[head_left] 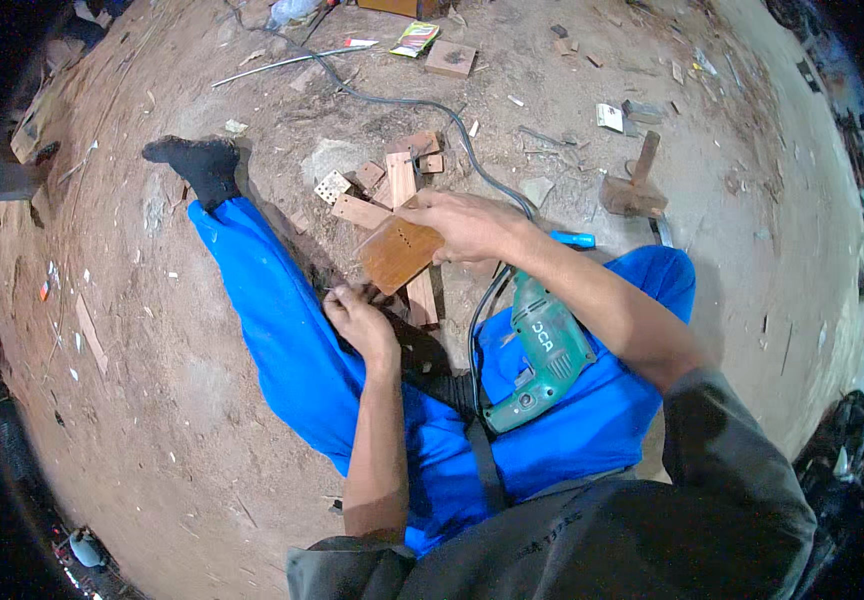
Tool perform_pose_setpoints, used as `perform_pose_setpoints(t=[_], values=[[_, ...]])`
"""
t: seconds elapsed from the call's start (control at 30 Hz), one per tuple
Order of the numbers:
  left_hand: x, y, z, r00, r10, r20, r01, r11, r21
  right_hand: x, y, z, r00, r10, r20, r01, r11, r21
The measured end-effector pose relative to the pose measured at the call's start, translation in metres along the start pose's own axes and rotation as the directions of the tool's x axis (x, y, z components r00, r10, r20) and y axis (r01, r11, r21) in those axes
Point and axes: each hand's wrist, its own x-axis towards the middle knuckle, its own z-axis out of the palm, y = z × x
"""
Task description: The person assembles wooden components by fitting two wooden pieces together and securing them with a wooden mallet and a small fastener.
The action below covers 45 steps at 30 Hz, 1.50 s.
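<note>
My right hand (462,225) grips a reddish-brown wooden block (400,257) by its upper right edge. A row of small drilled holes runs across the block's face. My left hand (360,312) is just below the block's lower left corner, fingers curled together; what they hold, if anything, is hidden. Beyond the block lie several small wooden pieces, among them a pale block with dark holes (333,187) and a light wooden strip (402,178). Another strip (422,300) shows beneath the held block. A green power drill (544,345) rests on my lap, under my right forearm.
The drill's black cable (407,101) curves away over the dirt floor. A wooden mallet (634,195) and a blue-handled tool (574,240) lie to the right. Farther off are a metal rod (292,65), a flat wooden block (451,58) and a yellow packet (415,39).
</note>
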Motion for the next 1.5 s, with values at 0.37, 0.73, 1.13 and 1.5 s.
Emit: perform_pose_setpoints(t=[0.37, 0.73, 1.13, 1.5], values=[[-0.013, 0.007, 0.018, 0.942, 0.272, 0.197, -0.333, 0.832, 0.443, -0.001, 0.004, -0.001, 0.998, 0.028, 0.064, -0.031, 0.999, 0.044], [-0.01, -0.004, 0.028, 0.94, 0.284, 0.189, -0.34, 0.821, 0.458, 0.031, 0.013, -0.014, 0.97, -0.155, 0.188, 0.214, 0.91, -0.354], [-0.026, 0.008, 0.026, 0.909, 0.175, 0.378, -0.385, 0.7, 0.602, -0.001, 0.013, 0.0, 0.964, -0.004, 0.265, 0.108, 0.919, -0.38], [-0.015, 0.025, 0.026, 0.677, 0.515, 0.525, -0.736, 0.454, 0.503, -0.01, 0.018, 0.006, 0.983, -0.064, 0.171, 0.125, 0.92, -0.372]])
